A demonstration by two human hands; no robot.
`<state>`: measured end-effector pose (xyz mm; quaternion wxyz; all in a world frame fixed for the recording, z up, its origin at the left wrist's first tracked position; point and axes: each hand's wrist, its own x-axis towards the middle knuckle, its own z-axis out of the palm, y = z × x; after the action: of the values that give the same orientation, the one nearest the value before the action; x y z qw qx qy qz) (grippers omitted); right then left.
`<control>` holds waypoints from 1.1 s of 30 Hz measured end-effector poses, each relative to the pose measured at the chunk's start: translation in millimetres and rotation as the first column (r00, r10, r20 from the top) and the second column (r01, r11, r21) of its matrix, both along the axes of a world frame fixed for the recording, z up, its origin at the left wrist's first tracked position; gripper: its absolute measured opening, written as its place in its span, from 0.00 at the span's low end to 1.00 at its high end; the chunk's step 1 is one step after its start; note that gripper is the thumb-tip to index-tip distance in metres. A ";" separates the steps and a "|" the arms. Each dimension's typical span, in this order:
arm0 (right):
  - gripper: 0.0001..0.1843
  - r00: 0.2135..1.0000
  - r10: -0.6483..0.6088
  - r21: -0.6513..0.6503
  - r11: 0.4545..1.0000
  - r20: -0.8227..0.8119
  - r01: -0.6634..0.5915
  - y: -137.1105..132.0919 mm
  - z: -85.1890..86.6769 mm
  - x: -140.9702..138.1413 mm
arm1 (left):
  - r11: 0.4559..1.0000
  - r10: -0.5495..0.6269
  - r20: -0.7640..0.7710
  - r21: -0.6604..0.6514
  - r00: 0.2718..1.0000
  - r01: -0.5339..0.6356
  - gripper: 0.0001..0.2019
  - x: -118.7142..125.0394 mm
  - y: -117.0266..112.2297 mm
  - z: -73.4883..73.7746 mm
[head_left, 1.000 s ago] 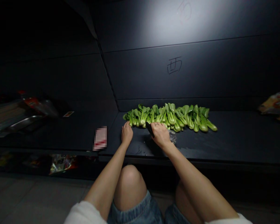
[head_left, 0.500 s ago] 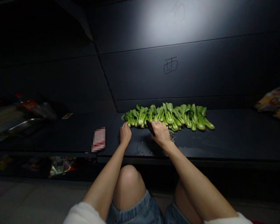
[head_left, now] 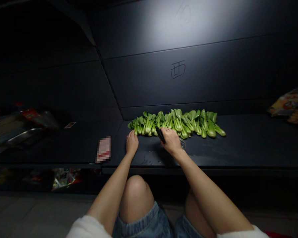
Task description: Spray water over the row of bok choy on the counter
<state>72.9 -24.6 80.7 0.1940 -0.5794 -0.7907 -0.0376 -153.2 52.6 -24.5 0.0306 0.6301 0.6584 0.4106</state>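
A row of green bok choy [head_left: 176,122] lies along the back of a dark shelf, leaves toward the back panel and pale stalk ends toward me. My left hand [head_left: 132,143] rests at the row's left end, palm down, fingers stretched forward to the nearest stalks. In front of the middle of the row, my right hand [head_left: 171,140] is wrapped round what looks like a spray bottle [head_left: 160,135]. Its black head sticks out to the left, and a clear rounded part shows beyond the wrist. The rest of it is hidden by the hand.
Water drops wet the dark shelf [head_left: 149,153] near its front edge. A blurred-out pinkish card [head_left: 103,149] lies left of my left arm. Packaged goods [head_left: 37,122] are at far left, more packets [head_left: 289,104] at far right. A packet [head_left: 66,178] sits on a lower level.
The view has shifted slightly, so the shelf and bok choy appear a little further left. Both hands keep nearly the same places, and the right hand still grips the spray bottle.
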 end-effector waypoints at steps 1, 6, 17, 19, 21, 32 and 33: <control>0.19 1.000 -0.007 -0.003 1.000 -0.002 0.007 0.1 0.2 0.4 | 1.000 -0.001 -0.005 0.005 1.000 0.001 0.21 0.0 -0.2 0.0; 0.19 0.999 0.043 -0.011 0.999 -0.010 -0.044 -0.1 -0.3 1.3 | 1.000 -0.024 -0.109 -0.002 0.994 0.024 0.22 4.1 -6.2 2.9; 0.19 0.999 0.042 0.002 0.999 -0.017 -0.042 -2.1 -1.0 5.6 | 0.992 -0.123 -0.366 -0.079 0.922 0.101 0.35 13.7 -16.1 12.6; 0.17 0.999 0.035 -0.005 0.999 0.024 -0.035 -2.5 -1.9 5.3 | 0.992 -0.125 -0.374 -0.080 0.919 0.102 0.34 13.6 -15.9 12.5; 0.15 0.997 0.027 -0.003 1.000 0.065 -0.027 -2.4 -3.2 5.7 | 0.991 -0.127 -0.381 -0.075 0.916 0.107 0.34 13.6 -15.6 12.1; 0.17 0.991 -0.001 -0.021 1.000 0.132 0.004 -2.0 -2.4 14.1 | 0.977 -0.211 -0.434 -0.088 0.876 0.192 0.35 17.2 -19.8 16.7; 0.17 0.991 0.000 -0.024 1.000 0.136 0.004 -2.1 -2.2 14.4 | 0.976 -0.216 -0.437 -0.090 0.873 0.196 0.35 17.3 -20.0 17.1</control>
<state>87.3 -26.7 78.5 0.1327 -0.5786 -0.8019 -0.0678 -135.8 32.6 -7.4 -0.0635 0.7728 0.5856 0.2362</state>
